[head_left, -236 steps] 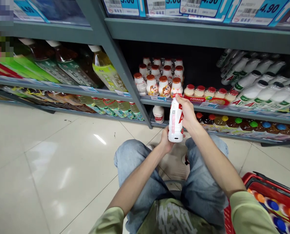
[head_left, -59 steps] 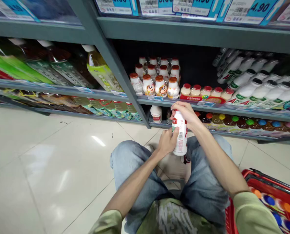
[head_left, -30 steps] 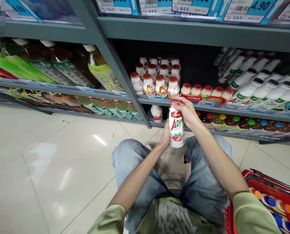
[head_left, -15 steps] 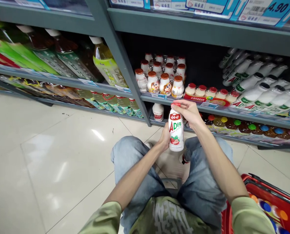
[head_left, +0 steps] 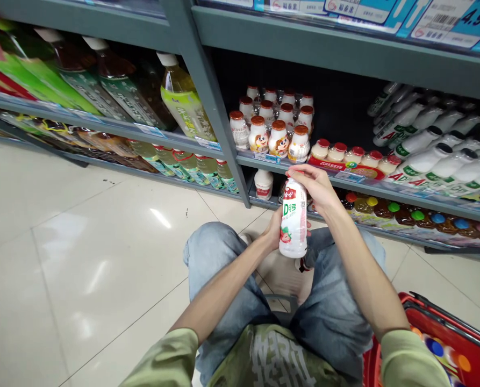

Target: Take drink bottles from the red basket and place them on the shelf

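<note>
A white drink bottle (head_left: pixel 294 226) with a red cap and a strawberry picture stands nearly upright between my hands, in front of the shelves. My left hand (head_left: pixel 274 230) is wrapped round its lower side from the left and behind, with fingertips showing at its right edge. The fingers of my right hand (head_left: pixel 313 183) are closed on the cap at the top. Just beyond, small red-capped bottles (head_left: pixel 279 137) stand in rows on the shelf. A red-sleeved pack of small bottles (head_left: pixel 355 156) sits to their right.
White bottles with black caps (head_left: pixel 433 161) lean on the shelf at right. Large tea bottles (head_left: pixel 119 80) fill the left bay. A red basket (head_left: pixel 457 328) holding several bottles stands at my right. Below, a white jug-like bottle (head_left: pixel 263 184) is on the bottom shelf.
The bottle has turned in my hands, so its lettering has shifted left and the side print now shows. The shelves sit slightly further right in view.
</note>
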### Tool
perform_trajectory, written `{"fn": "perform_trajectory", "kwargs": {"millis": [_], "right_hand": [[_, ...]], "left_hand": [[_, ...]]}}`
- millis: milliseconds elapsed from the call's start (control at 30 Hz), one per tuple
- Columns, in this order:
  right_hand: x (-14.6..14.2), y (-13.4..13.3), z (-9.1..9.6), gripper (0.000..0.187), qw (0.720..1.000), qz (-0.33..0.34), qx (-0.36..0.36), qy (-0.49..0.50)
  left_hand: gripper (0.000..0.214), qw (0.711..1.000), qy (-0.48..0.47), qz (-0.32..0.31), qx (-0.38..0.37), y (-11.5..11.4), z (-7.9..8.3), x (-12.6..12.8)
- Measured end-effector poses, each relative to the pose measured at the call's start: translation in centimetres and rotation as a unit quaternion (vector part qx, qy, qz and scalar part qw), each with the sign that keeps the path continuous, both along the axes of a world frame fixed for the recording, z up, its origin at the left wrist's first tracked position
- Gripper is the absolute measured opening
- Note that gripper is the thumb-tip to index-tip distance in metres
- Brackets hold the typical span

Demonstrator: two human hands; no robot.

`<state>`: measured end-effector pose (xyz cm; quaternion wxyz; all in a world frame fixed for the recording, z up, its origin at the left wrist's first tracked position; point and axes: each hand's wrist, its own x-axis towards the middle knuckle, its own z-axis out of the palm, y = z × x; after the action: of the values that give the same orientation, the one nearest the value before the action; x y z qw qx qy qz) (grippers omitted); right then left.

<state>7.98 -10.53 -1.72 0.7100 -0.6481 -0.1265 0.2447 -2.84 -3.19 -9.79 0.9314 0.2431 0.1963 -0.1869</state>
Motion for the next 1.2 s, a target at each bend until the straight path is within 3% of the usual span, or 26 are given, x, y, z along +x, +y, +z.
{"fn": "perform_trajectory", "kwargs": {"millis": [133, 400, 667, 833, 967, 1133, 1200], "right_hand": [[-0.5, 0.0, 0.7, 0.039, 0.999, 0.030, 0.010, 0.044], [-1.1, 0.4, 0.7, 0.034, 0.999, 0.030, -0.003, 0.042], [-1.3, 0.6, 1.2, 0.026, 0.998, 0.034, -0.010, 0.049], [-1.4, 0.7, 1.2, 0.020, 0.998, 0.019, -0.006, 0.054], [-1.0, 0.5, 0.9, 0.019, 0.999, -0.003, -0.004, 0.040], [-0.4, 0.3, 0.3, 0.027, 0.999, -0.028, -0.029, -0.025], [-0.3, 0.3, 0.3, 0.031, 0.998, -0.033, -0.035, -0.028]], "left_hand": [[0.045, 0.991, -0.095, -0.092, -0.024, -0.3, -0.8, -0.7], [0.048, 0.982, -0.152, -0.106, -0.035, -0.8, -1.6, -1.4], [0.058, 0.977, -0.171, -0.123, -0.039, -1.1, -0.6, -0.6], [0.055, 0.981, -0.165, -0.101, -0.026, -1.3, 0.2, -0.5], [0.071, 0.991, -0.122, -0.055, -0.008, -1.3, 0.9, -0.5], [0.061, 0.987, -0.123, 0.058, 0.091, -1.3, 1.5, -0.1], [0.060, 0.982, -0.134, 0.066, 0.112, -1.3, 1.5, -0.1]]}}
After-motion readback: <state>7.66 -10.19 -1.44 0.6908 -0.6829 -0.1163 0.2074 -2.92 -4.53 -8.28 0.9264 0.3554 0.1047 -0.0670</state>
